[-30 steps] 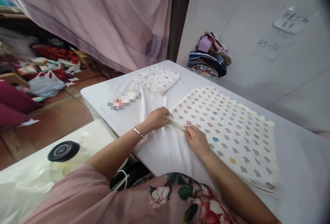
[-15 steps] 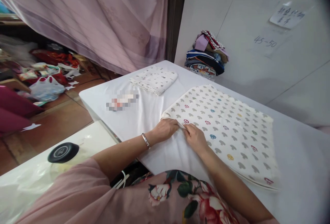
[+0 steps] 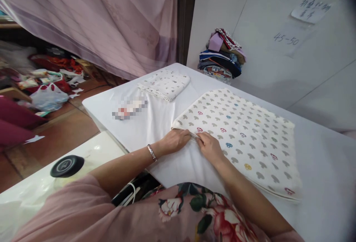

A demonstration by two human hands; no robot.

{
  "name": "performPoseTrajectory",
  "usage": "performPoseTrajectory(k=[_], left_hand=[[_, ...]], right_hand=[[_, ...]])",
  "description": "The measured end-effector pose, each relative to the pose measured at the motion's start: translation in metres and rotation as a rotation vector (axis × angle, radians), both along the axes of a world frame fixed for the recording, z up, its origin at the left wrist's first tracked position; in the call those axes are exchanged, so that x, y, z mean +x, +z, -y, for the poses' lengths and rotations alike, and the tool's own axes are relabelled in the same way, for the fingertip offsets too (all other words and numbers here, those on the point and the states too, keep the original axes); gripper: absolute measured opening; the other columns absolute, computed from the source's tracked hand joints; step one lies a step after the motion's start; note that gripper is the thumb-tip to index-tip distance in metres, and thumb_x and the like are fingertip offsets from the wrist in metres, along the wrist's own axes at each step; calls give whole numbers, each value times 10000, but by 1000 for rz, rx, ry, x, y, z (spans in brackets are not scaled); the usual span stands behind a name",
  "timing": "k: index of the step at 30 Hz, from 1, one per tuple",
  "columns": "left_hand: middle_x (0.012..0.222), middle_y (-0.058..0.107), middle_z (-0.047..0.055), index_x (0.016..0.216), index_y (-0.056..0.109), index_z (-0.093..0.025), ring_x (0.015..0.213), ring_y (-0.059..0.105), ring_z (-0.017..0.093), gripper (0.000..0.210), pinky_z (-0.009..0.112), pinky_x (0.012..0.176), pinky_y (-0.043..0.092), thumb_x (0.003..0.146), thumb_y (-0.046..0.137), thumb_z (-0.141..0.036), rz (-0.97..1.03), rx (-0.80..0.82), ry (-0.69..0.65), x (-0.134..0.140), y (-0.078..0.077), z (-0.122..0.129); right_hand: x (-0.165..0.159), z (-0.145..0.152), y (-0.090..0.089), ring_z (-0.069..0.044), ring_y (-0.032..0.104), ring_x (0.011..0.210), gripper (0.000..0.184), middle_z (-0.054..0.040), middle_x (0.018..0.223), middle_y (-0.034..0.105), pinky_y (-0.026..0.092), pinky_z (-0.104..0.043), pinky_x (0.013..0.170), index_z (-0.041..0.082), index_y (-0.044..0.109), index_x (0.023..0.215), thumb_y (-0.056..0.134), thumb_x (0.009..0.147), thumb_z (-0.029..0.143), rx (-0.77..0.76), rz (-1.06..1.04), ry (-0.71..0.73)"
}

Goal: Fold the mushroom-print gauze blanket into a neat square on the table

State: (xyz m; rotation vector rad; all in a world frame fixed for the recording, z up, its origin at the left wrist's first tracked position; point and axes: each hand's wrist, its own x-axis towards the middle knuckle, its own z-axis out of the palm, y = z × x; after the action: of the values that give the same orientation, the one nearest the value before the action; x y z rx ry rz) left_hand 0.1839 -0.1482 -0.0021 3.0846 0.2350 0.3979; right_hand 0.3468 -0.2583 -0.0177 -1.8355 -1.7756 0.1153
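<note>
A white cloth with a mushroom print lies folded in layers on the white-covered table, its near edge toward me. My left hand is closed on that edge, close to the cloth's left corner. Just to the right, my right hand pinches the same edge between thumb and fingers. A short stretch of the edge runs between the two hands, slightly raised. Farther back on the table rests a second folded white cloth with a small dark print.
A blurred-out item lies on the table at left. On a lower white surface stands a black-lidded jar. Stacked folded clothes sit by the wall, and a pink curtain hangs behind. Bags lie on the floor.
Both hands keep their hold on the cloth's edge in nearly the same place. The view has shifted slightly; the cloth looks unchanged.
</note>
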Motion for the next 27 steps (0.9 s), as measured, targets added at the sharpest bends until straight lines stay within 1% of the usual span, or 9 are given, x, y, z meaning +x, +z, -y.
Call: performPoseTrajectory(k=[3,7,9,14,18,21,24,27], left_hand=[[791,553,49,762,557,-155,680,526,138,320,271,644,428,943,297,-194,-12,-46,15,-1,-2,0],[930,585,58,875,590,-165,781,559,148,250,278,705,432,939,354,-219,13,-73,-4,2,-6,-1],[957,590,56,913,598,-170,793,563,149,239,278,713,429,938,364,-212,7,-60,-20,4,-7,-1],[906,587,67,872,608,-150,725,557,156,246,283,650,416,929,375,-201,-50,-2,-13,7,-5,2],[912,577,88,907,594,-132,694,557,160,227,293,619,411,911,368,-151,-101,52,21,9,-4,5],[893,575,94,899,580,-122,660,554,160,233,292,582,403,909,347,-134,-115,95,55,12,-6,7],[868,580,76,870,568,-130,654,554,153,240,282,575,403,925,336,-156,-73,129,23,9,-9,7],[837,582,51,855,550,-147,659,552,144,217,274,588,412,926,344,-155,52,125,3,1,-11,8]], right_hand=[[0,-1,0,-180,592,936,194,-46,958,646,454,-278,821,220,602,992,432,900,207,1,5,6],[1,-1,2,-179,593,912,202,-51,929,643,456,-279,813,212,602,1000,427,899,203,-18,1,24],[1,-2,3,-180,591,905,211,-53,919,640,457,-281,808,206,606,998,420,899,199,-31,-7,41],[3,-1,6,-183,594,906,234,-55,932,641,462,-293,809,203,611,1012,411,891,183,-51,-46,67],[5,-1,3,-187,598,947,254,-57,994,657,458,-308,848,210,610,1042,418,879,174,-46,-91,63],[6,-1,1,-196,607,939,263,-65,997,668,462,-322,843,196,619,1045,428,867,167,-49,-112,49],[7,0,-2,-202,614,928,262,-73,996,675,466,-328,830,183,623,1048,441,859,178,-30,-147,18],[5,1,-1,-191,619,871,240,-62,960,679,469,-313,797,191,623,1030,465,850,201,1,-200,-1]])
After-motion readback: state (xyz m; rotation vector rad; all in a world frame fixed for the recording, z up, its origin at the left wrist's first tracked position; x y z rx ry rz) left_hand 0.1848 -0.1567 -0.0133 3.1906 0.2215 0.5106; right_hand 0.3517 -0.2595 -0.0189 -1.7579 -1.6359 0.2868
